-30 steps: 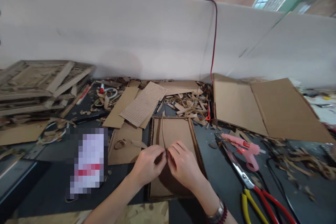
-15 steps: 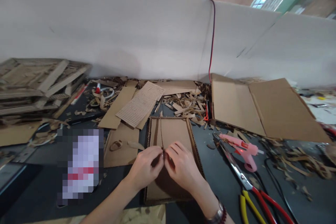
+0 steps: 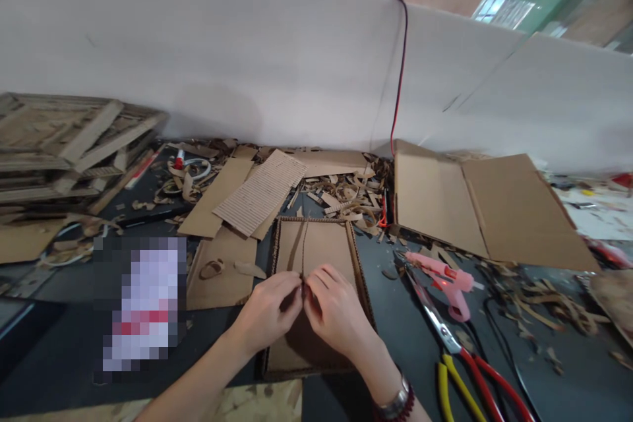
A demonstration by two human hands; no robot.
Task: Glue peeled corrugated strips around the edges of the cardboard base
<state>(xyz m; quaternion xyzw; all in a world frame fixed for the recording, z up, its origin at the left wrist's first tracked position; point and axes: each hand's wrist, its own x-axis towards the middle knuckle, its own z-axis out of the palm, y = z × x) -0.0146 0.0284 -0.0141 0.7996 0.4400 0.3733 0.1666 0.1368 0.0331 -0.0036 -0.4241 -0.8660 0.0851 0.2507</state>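
While a white partition wall (image 3: 198, 53) fills the whole far side, the dark workbench (image 3: 395, 336) below it is buried in cardboard, and a red-and-black cable (image 3: 401, 72) drapes down over the top of that wall! Over on the left sits a stack of cardboard lattice frames (image 3: 64, 145), and on the right lies a big creased cardboard sheet (image 3: 494, 211), opened out flat. Straight ahead, a ribbed corrugated panel (image 3: 260, 194) rests across plain cardboard offcuts, with a heap of cardboard shavings (image 3: 341, 194) just to its right. Near the middle of the bench, right in front of the person, is the action: a shallow cardboard tray (image 3: 316, 244) with corrugated edges. To its right a pink hot glue gun (image 3: 442, 283) lies on its side, just beyond red-handled shears (image 3: 445, 333) and a yellow-handled tool (image 3: 448, 389). Left of the tray, a blurred white-and-red object (image 3: 143, 303) can't be made out. Both hands are over the tray, left hand (image 3: 267, 313) and right hand (image 3: 336, 310) meeting at its centre, fingertips pressed together, apparently pinching a thin brown strip (image 3: 304, 244) that rises toward the tray's far rim. A metal wristwatch (image 3: 393, 405) sits on the right wrist.
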